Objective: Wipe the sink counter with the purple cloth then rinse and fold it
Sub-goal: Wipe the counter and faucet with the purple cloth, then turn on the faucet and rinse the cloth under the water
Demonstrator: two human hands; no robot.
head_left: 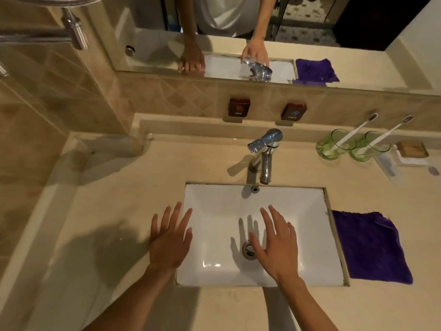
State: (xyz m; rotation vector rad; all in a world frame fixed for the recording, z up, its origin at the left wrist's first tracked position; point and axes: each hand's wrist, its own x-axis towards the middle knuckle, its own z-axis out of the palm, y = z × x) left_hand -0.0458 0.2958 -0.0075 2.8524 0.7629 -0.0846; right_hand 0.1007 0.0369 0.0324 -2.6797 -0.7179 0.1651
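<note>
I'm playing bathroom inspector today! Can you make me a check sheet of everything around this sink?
Surface: beige counter around a white sink; no water running.
Job's things: purple cloth lies flat on the counter, right of the sink, untouched.
Clutter: two green glasses, a toothbrush in each; soap dish at far right.
Hands: left hand and right hand open, empty, over the sink.
Cables: nothing seen.
Surroundings: chrome faucet, hot and cold signs, mirror above.

Purple cloth point(371, 247) lies flat and spread out, roughly square, fuzzy with frayed edges, on the beige sink counter point(133, 187). It sits just right of the white sink point(310, 211), nothing touching it.
</note>
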